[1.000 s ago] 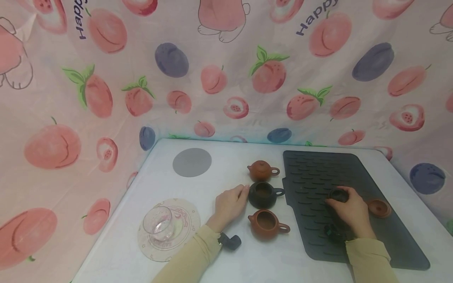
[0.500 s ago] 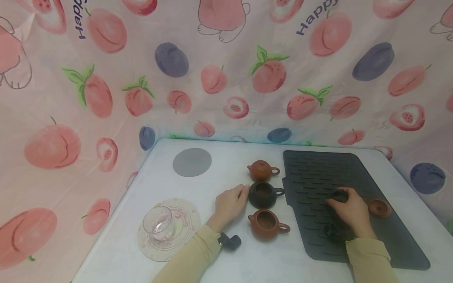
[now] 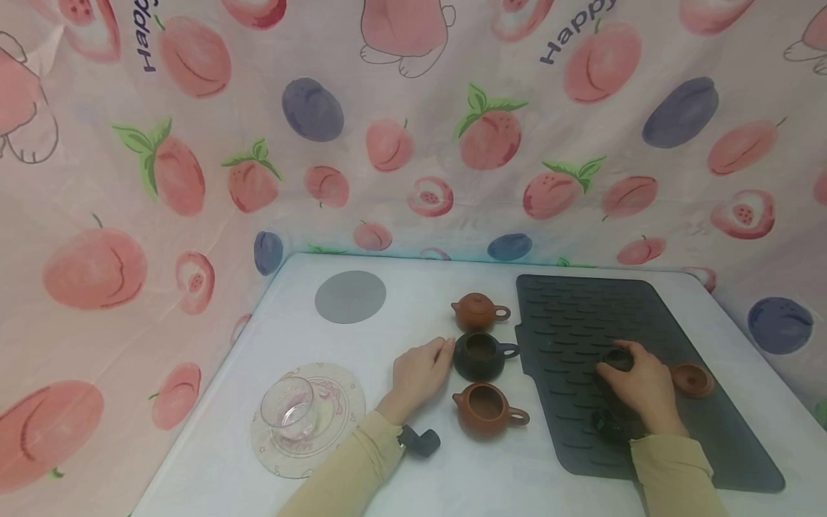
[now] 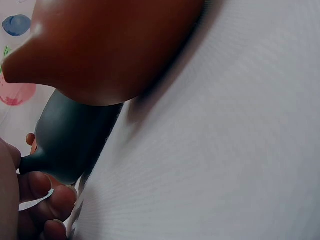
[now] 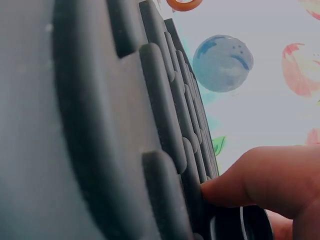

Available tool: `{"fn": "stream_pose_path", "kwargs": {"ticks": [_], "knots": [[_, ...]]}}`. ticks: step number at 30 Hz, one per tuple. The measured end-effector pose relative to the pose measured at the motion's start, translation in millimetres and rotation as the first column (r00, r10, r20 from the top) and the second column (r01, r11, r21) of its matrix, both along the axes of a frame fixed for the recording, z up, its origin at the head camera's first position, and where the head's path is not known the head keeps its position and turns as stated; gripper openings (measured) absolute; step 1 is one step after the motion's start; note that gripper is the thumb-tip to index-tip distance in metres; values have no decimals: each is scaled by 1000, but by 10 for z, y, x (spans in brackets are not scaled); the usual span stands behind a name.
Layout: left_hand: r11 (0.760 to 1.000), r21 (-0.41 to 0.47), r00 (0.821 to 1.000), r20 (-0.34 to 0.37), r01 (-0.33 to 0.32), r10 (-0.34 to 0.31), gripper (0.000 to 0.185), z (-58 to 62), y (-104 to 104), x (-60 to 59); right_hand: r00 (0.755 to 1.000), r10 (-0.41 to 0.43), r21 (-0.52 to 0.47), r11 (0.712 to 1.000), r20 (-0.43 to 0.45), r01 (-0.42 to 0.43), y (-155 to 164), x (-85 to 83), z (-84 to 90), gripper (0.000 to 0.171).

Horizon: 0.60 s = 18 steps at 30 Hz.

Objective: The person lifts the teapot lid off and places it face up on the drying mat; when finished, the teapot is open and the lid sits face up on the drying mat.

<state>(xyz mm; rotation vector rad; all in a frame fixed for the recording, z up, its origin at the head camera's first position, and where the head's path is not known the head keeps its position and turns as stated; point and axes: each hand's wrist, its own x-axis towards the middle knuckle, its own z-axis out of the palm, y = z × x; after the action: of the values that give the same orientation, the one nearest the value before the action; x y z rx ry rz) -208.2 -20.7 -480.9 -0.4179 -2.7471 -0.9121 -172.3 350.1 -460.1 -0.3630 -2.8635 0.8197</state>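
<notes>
The backdrop cloth (image 3: 413,129) is pale pink, printed with coral peaches, green leaves, purple-blue plums and outlined rabbits, plus dark lettering. The table (image 3: 400,287) is white. A plain grey disc (image 3: 351,296) lies on it, and a cream coaster (image 3: 336,424) with a faint pink pattern sits under a clear glass cup (image 3: 288,411). Three teapots stand in a row: a reddish-brown lidded one (image 3: 477,311), a near-black one (image 3: 479,357), and a terracotta one (image 3: 486,409). The ribbed mat (image 3: 568,316) is dark charcoal. A terracotta lid (image 3: 691,379) rests on it. Both sleeves (image 3: 349,474) are mustard-beige.
</notes>
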Motion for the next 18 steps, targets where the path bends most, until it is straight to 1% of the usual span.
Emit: {"fn": "stream_pose_path", "kwargs": {"ticks": [3, 10, 18], "knots": [[1000, 2, 1000, -1, 1, -1, 43, 1, 1, 1, 1000, 3, 23, 1000, -17, -2, -2, 10, 3, 62], [1000, 1, 1000, -5, 1, -1, 43, 2, 1, -2, 1000, -9, 4, 1000, -8, 9, -13, 15, 17, 64], [1000, 6, 1000, -7, 2, -2, 43, -2, -2, -1, 1000, 2, -5, 1000, -16, -2, -2, 14, 15, 64]]}}
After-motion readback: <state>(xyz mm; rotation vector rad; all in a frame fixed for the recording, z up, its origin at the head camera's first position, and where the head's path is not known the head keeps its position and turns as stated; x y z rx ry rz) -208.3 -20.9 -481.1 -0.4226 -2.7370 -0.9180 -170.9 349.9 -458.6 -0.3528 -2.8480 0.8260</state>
